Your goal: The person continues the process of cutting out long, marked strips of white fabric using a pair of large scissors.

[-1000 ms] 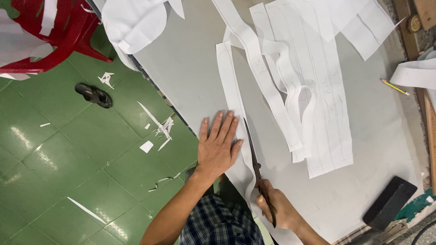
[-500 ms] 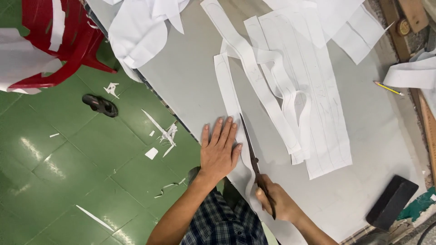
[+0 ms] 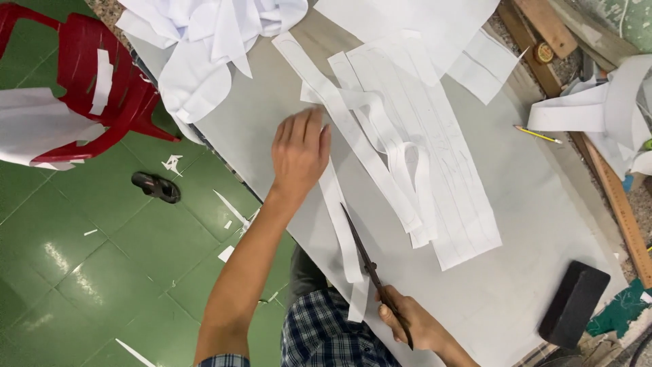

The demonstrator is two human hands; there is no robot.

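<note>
My left hand (image 3: 299,151) lies flat with its fingers together on the grey table (image 3: 530,224), pressing on a long white strip (image 3: 337,216) of cut material. My right hand (image 3: 414,326) is near the table's front edge, closed on the handles of dark scissors (image 3: 367,261). The blades point up along the strip toward my left hand. Right of the strip lies a pile of more white strips and a wide marked white sheet (image 3: 435,170).
Crumpled white cloth (image 3: 204,41) hangs over the table's far left corner. A red plastic chair (image 3: 102,88) and a black sandal (image 3: 155,187) are on the green floor with white scraps. A black block (image 3: 574,304), a pencil (image 3: 538,134) and wooden rulers (image 3: 614,197) lie at right.
My left hand has slid further up the strip, away from me. The scissors and right hand stay near the front edge. The view has shifted so more of the table shows.
</note>
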